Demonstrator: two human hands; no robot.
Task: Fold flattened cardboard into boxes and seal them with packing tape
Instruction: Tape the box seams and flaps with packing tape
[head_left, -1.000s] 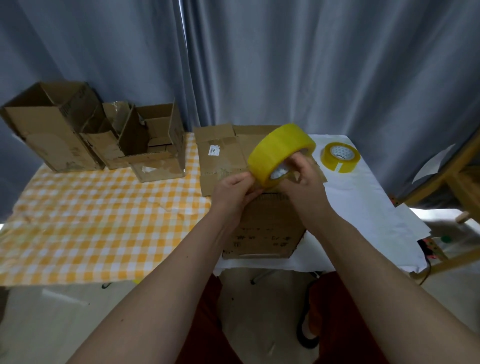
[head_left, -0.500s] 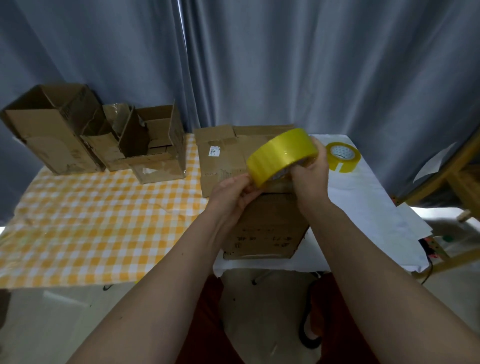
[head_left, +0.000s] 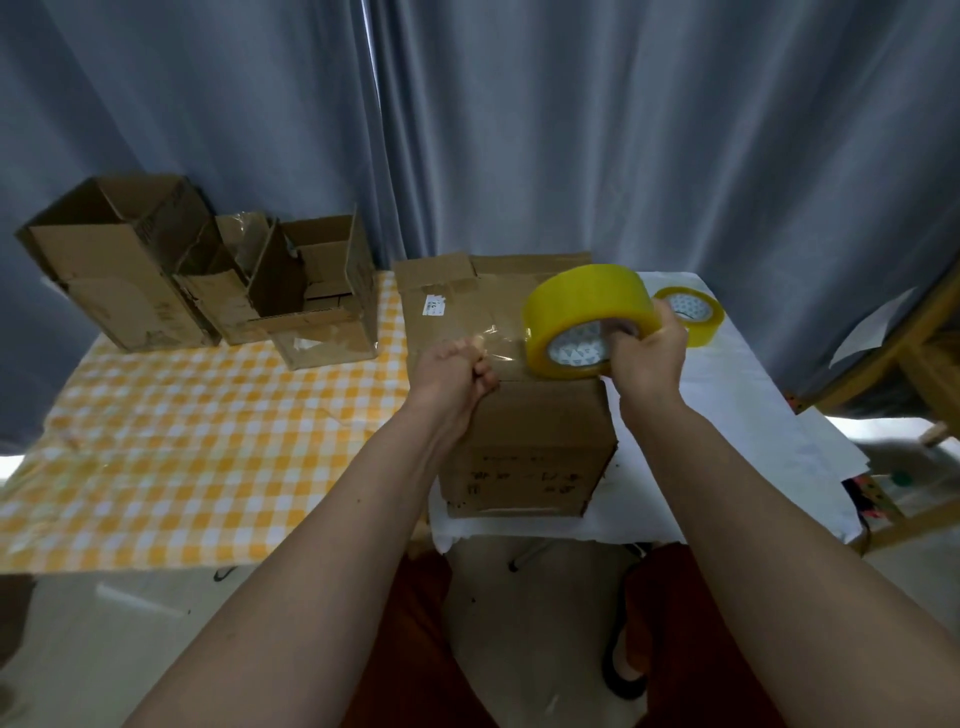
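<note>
— As you read the table from the left, what is on it?

— Item one: three open brown cardboard boxes (head_left: 197, 280), huddled at the back of the yellow-and-white checked tablecloth (head_left: 171, 447). Item two: one flattened brown cardboard sheet (head_left: 457, 296) lying behind the work. Item three: one closed brown cardboard box (head_left: 524, 457) at the table's near edge, on the white cloth (head_left: 737, 405).

— And the hands?

— Left hand (head_left: 457, 371): fingers curled, pinching the free end of a clear strip of tape (head_left: 501, 340) above the closed box's far top edge. Right hand (head_left: 647, 356): gripping the large yellow roll of packing tape (head_left: 587, 317), fingers hooked through its core, held just above the box. The strip is stretched between the two hands.

— Which step, then?

— Sealing, I would judge: tape drawn out, not yet laid. The next move calls for bringing the pinched end down onto the box, pressing it flat, then running the roll along the top seam while keeping the strip taut so it does not wrinkle or stick to itself.

— Anything further right?

— One smaller yellow tape roll (head_left: 691, 314), flat on the white cloth beyond the right hand. Tally: four boxes, one flat sheet, two rolls.
</note>
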